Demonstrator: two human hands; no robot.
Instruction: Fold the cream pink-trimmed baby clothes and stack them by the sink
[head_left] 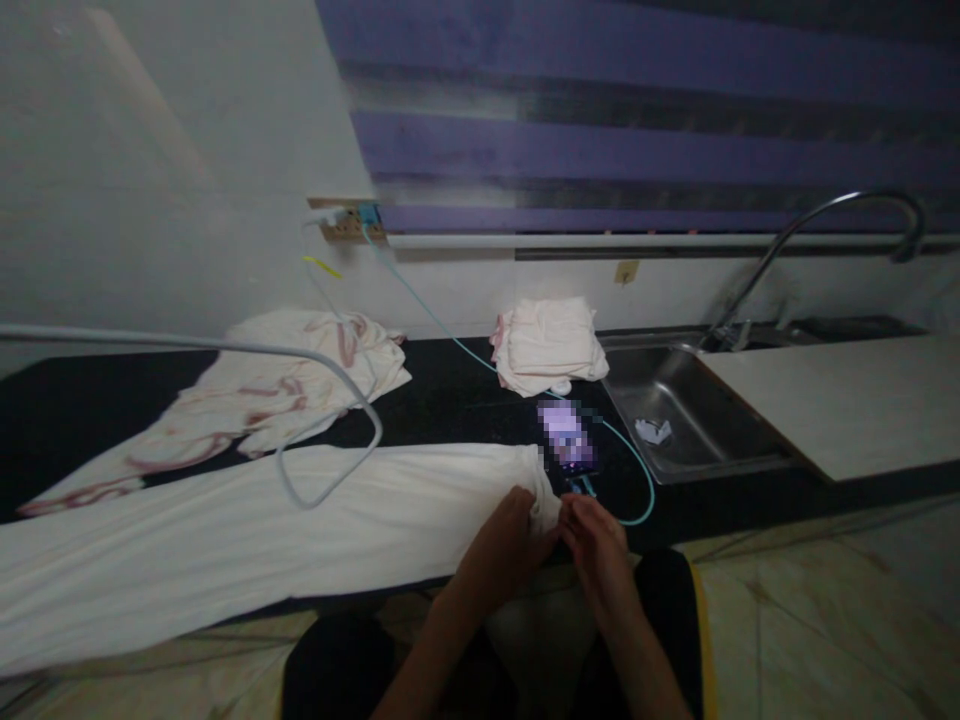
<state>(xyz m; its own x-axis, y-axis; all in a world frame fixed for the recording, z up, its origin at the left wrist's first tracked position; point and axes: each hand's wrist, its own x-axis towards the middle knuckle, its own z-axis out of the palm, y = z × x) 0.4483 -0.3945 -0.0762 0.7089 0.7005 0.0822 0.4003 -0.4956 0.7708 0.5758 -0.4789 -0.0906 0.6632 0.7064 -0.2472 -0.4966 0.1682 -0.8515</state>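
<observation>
A long white cloth (247, 535) lies folded lengthwise across the black counter (450, 395). My left hand (517, 530) pinches the cloth's right corner at the counter's front edge. My right hand (596, 540) is right beside it, fingers curled at the same corner; whether it grips the cloth I cannot tell. Just behind the hands lies a phone (568, 438) with a lit screen, plugged into a light blue cable (637, 475).
A white cloth with red markings (277, 390) lies crumpled at the back left. A stack of folded cloths (547, 345) sits beside the steel sink (675, 400) with its tap (825, 215). A grey cable (330, 370) loops over the cloths. A wall socket (349, 222) holds the plugs.
</observation>
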